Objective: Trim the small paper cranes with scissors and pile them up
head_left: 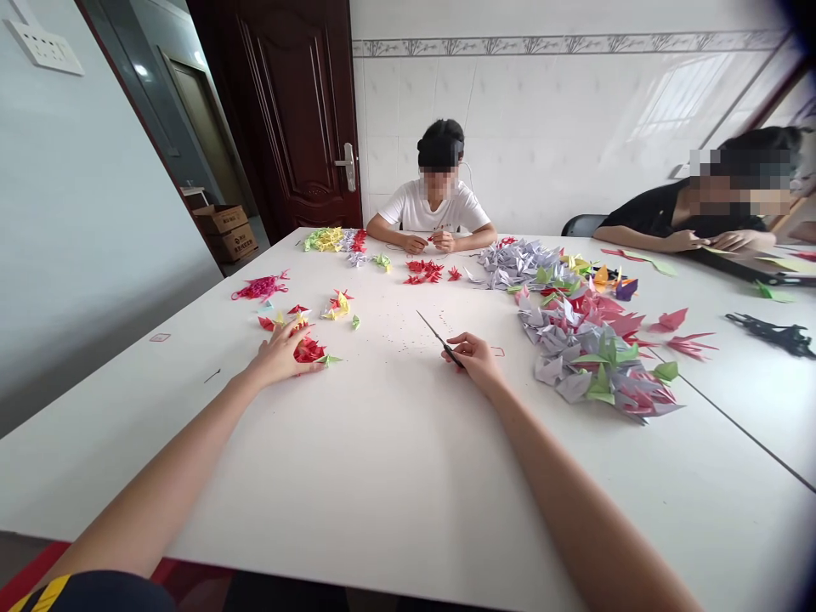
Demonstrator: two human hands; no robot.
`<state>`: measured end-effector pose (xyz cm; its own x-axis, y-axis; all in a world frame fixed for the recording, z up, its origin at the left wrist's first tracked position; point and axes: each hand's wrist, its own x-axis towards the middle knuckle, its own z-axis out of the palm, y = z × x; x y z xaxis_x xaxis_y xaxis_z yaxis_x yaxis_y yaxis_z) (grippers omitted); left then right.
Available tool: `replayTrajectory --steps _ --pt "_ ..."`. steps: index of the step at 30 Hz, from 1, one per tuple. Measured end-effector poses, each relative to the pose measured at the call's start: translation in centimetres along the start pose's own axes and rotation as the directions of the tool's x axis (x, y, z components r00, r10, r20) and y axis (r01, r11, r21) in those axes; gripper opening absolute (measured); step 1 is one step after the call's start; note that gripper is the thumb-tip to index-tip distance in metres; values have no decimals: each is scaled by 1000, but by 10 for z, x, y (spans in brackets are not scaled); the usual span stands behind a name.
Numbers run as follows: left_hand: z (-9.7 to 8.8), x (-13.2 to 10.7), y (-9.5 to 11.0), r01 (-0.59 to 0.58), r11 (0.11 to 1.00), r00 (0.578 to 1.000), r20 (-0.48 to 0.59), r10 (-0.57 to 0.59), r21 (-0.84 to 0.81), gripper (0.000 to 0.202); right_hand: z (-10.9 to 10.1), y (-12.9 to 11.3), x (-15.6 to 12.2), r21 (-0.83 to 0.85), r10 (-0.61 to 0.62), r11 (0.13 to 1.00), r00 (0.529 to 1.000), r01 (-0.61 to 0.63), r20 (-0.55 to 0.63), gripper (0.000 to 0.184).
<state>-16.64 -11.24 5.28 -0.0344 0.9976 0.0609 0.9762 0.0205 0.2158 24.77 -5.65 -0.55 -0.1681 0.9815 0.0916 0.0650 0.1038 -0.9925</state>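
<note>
Bright, soft room light; dark right-hand corners

Light: pale, diffuse; dimmer hallway (156, 110) with bright spot. Glare: window-shaped patch, tiled wall (561, 119), upper right; sheen on door (299, 110). Shadows: faint, table (357, 476). Distortion: wide-angle stretch, edges. Masking: pixel blocks, person in white (433, 208), person in black (663, 204). Focus: mostly sharp; hallway perhaps soft.

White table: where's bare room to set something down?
Bare: the near table between left forearm and right forearm; also right of the right forearm, nearer than the large paper heap. Crowded: that heap, and the red paper under the left hand.
</note>
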Motion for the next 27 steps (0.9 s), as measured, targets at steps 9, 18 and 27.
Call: replayTrajectory --steps 9,18,27 --pt "42 50 54 -212 969 961 -207 183 -126 79 2 -3 -2 -6 26 1000 1000 -26 -7 46" --pt "44 49 93 -435 852 846 -455 276 -291 48 -1 3 2 5 3 1000 1000 -3 -20 44" --pt "34 34 78 -270 945 887 -430 169 -186 12 3 -1 -2 -2 -20 1000 999 20 -47 48"
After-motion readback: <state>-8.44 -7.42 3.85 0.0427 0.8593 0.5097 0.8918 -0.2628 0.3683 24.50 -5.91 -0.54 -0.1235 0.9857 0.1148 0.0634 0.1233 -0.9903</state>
